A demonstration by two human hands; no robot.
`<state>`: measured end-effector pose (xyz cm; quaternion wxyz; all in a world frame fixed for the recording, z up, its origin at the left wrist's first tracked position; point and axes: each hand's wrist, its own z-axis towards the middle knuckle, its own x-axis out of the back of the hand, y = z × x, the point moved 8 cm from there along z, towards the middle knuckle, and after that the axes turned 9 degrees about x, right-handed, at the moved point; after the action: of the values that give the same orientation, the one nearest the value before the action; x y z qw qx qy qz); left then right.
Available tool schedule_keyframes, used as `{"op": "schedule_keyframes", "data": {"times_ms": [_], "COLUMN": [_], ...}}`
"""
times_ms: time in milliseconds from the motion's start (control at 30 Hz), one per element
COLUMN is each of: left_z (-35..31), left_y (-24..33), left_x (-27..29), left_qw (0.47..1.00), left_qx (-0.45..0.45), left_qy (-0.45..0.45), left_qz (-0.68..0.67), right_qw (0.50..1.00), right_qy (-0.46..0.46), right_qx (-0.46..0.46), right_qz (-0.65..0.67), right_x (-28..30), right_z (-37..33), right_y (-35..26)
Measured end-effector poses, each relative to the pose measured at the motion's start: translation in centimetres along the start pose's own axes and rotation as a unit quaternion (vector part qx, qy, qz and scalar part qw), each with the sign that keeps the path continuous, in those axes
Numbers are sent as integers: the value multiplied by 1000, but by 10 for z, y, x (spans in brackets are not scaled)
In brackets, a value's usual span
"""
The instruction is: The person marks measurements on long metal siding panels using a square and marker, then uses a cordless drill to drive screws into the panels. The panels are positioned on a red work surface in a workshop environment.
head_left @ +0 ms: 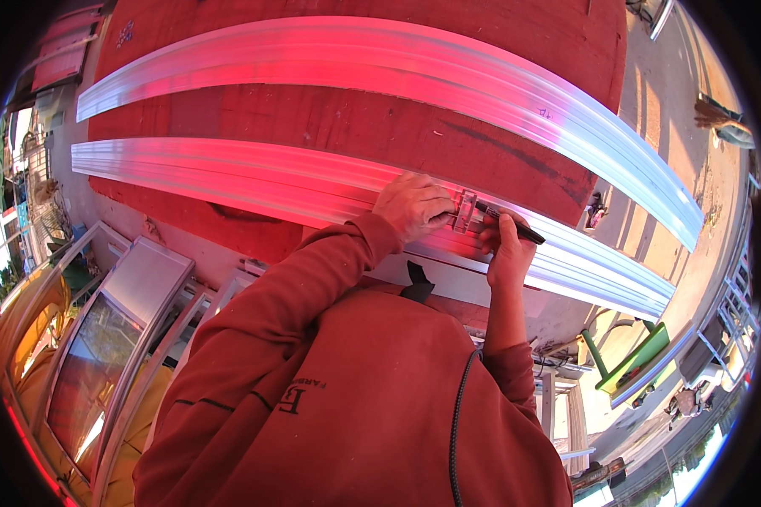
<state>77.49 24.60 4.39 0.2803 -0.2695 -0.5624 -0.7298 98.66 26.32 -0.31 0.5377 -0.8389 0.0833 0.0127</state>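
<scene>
Between right fingers (507, 226), a slim black pen (527, 231) is pinched; by curled left fingers (434, 208), a silvery rectangular block (465, 204) is steadied. Marking seems unfinished.

Free room runs along the red tabletop (338, 117) between 2 obstructing profiles (338, 52) (228, 173).

Rust-red long-slv. fabric sweatshirt (372, 372); dk. printed lettering (292, 399), L front; blk. braided cord (457, 422), R front; L cuff (379, 232) at wrist.

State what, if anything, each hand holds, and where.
The right hand holds a black pen-like tool around its middle. The left hand is at the left side of a small piece; whether it holds that cannot be told.
</scene>
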Motion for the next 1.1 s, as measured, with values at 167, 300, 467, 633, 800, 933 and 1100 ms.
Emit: {"op": "schedule_keyframes", "data": {"times_ms": [167,300,467,633,800,933,1100], "left_z": [-1,-3,-4,-3,-7,-41,-69], "left_y": [-1,-2,2,-1,1,24,13], "left_x": [-1,-2,-4,-4,6,12,-5], "left_qw": [1000,1000,1000,1000,998,998,998], "left_qx": [2,3,4,-8,-26,-38,-25], "left_qy": [0,-3,0,18,27,4,24], "left_qz": [3,5,9,-17,-43,-49,-60], "right_qw": [1000,1000,1000,997,987,981,981], "right_qy": [3,4,12,70,131,139,125], "right_qx": [-2,-3,4,41,90,119,124], "right_qz": [1,-6,1,11,34,63,80], "right_x": [1,0,5,29,57,80,77], "right_z": [0,-1,-5,-8,-32,-53,-69], "right_y": [0,-1,-3,-12,-26,-20,-15]}}
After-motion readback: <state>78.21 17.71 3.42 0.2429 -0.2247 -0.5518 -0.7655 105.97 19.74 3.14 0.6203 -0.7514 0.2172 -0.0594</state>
